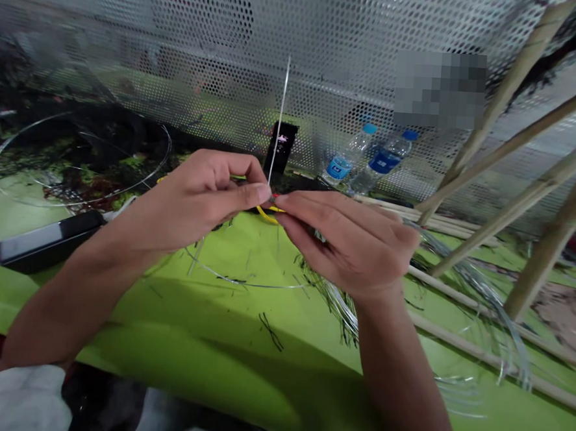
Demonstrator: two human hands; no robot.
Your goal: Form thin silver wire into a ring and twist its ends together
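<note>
- Centrally in the head view, the left hand and right hand meet fingertip to fingertip above the green table.
- Left thumb and forefinger are pinched shut on the thin wire; its long axis rises nearly upright from that pinch.
- Right fingertips are closed, seemingly on the yellow strand, just beside the wire's base.
- Phone lies well left; bottles stand behind.

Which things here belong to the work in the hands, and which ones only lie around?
In hand: left hand pinching thin wire; right hand pinching yellow wire.
Lying about: phone, water bottles, bamboo sticks, wire ring.
</note>
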